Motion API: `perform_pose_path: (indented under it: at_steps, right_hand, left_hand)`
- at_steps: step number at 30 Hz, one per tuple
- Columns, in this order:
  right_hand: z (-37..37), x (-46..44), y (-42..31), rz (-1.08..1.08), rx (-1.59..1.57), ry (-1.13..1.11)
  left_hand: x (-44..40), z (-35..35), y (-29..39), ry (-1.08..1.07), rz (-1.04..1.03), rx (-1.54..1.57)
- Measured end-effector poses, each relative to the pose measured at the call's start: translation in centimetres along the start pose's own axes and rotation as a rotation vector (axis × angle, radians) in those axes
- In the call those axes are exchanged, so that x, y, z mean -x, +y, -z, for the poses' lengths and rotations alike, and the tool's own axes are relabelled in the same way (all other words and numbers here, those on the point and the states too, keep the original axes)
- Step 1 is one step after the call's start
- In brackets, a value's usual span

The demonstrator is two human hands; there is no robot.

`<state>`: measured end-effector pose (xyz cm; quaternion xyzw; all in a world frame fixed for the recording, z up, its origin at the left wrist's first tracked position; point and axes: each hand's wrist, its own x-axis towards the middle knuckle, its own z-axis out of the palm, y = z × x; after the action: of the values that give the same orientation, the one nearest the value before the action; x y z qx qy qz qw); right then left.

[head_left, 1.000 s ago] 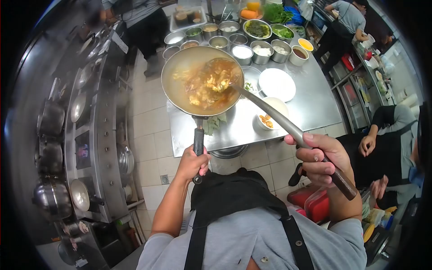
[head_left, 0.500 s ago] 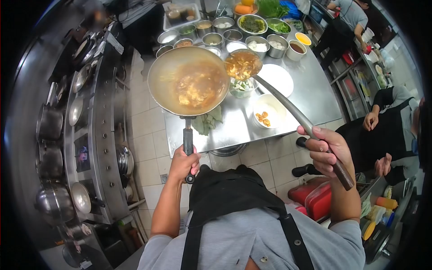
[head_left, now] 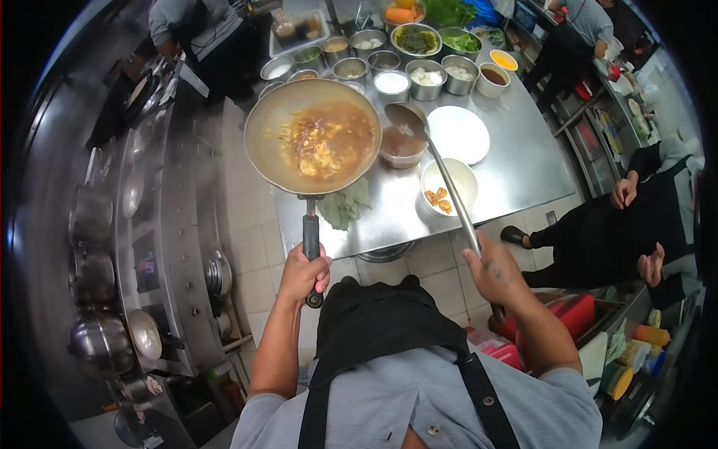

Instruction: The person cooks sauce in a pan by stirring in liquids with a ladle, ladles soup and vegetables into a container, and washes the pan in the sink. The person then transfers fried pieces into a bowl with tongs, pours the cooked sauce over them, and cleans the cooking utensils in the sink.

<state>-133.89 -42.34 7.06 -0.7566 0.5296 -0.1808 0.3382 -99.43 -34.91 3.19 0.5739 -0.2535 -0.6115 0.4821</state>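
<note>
My left hand [head_left: 305, 271] is wrapped around the black handle of a frying pan [head_left: 262, 112], held level above the left part of the steel table. Brown sauce with egg-like yellow pieces [head_left: 323, 150] lies in the pan. In my right hand [head_left: 495, 275] is the handle of a long metal ladle [head_left: 454, 187]. Its tilted scoop is over a small clear bowl [head_left: 404, 162] with brown liquid in it. Just right of that bowl stands a white bowl [head_left: 467, 183] holding several orange-brown pieces. Stacked white plates [head_left: 460, 133] are behind it.
Metal tins of ingredients [head_left: 427, 86] line the back of the steel table [head_left: 516, 172]. Large green leaves [head_left: 345, 206] lie below the pan. A stove [head_left: 168, 262] runs along the left. One person [head_left: 628, 224] sits at right; others stand farther back.
My right hand has moved left and turned over, tipping the ladle. The ladle's brown contents are now in the clear bowl, where chopped greens showed before. The pan has barely moved.
</note>
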Motion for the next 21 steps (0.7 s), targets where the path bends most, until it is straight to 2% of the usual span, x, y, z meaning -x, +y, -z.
perform_pose_path:
  at_steps: [4, 6, 7, 9, 10, 11, 14, 15, 17, 21]
  right_hand:
    - [0.1, 1.3, -0.9, -0.011, 0.217, 0.053]
    - [1.7, 1.3, -1.9, -0.202, -0.42, -0.084]
    - [2.8, 1.2, -2.6, -0.195, -0.42, -0.084]
    - [4.7, 0.7, -3.4, -0.342, -0.984, -0.24]
    - [4.8, 0.3, -3.3, -0.319, -1.105, -0.285]
    - [4.7, -0.3, -3.5, -0.317, -1.103, -0.294]
    - [3.3, -2.3, -4.0, -0.237, -0.631, -0.338]
    - [1.8, -3.0, -2.9, -0.236, -0.628, -0.344]
    - [-0.7, -3.9, -1.2, 0.308, 0.111, 0.019]
    - [0.8, -3.1, -2.7, 0.343, -0.029, -0.078]
  left_hand:
    - [-0.1, -0.1, 0.2, -0.014, -0.007, 0.023]
    - [-0.1, -0.1, 0.2, -0.022, 0.007, 0.016]
    - [-0.1, -0.1, 0.3, -0.019, 0.001, 0.016]
    - [0.0, -0.2, 0.4, -0.046, 0.014, 0.027]
    - [0.0, -0.1, 0.3, -0.066, 0.01, 0.027]
    - [0.0, -0.3, 0.4, -0.057, 0.008, 0.03]
    - [0.3, -1.2, 0.9, -0.071, 0.006, 0.012]
    - [0.3, -1.4, 0.9, -0.066, 0.006, 0.015]
    - [0.4, -1.5, 0.9, -0.091, 0.002, 0.018]
    - [0.6, -1.8, 1.6, -0.08, 0.02, 0.009]
